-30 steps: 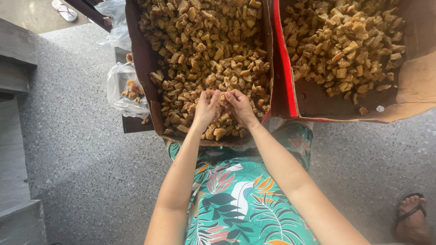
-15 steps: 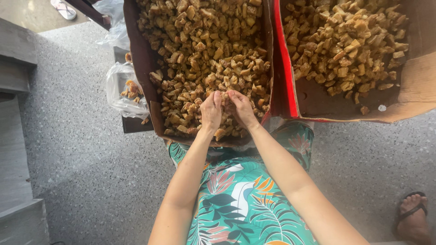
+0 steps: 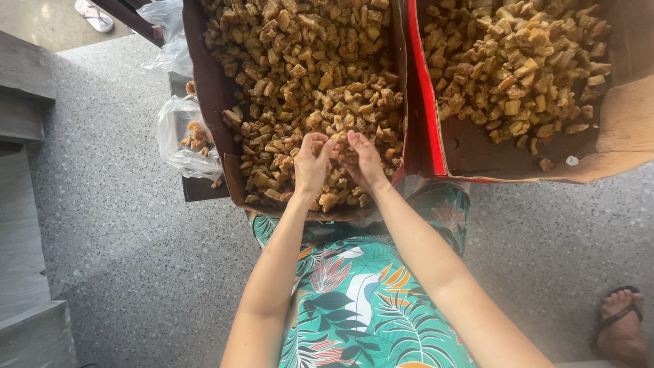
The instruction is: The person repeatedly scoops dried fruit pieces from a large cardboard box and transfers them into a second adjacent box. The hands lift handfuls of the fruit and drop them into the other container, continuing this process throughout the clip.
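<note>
Head view, steeply downward, close

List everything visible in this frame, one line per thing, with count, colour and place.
near box: one, brown cardboard, centre top, full of chunks
chunks: many, golden brown, fill both boxes
right box: one, brown with red edge, top right
bag: one, clear plastic, a few chunks inside, left of near box
second bag: one, clear, top left
sandal: one, pale, top left
floor: grey speckled
step: grey, left edge
foot: one, in dark sandal, bottom right
dress: green leaf print, on lap
left hand: in the chunks
right hand: beside it, fingering chunks
</note>
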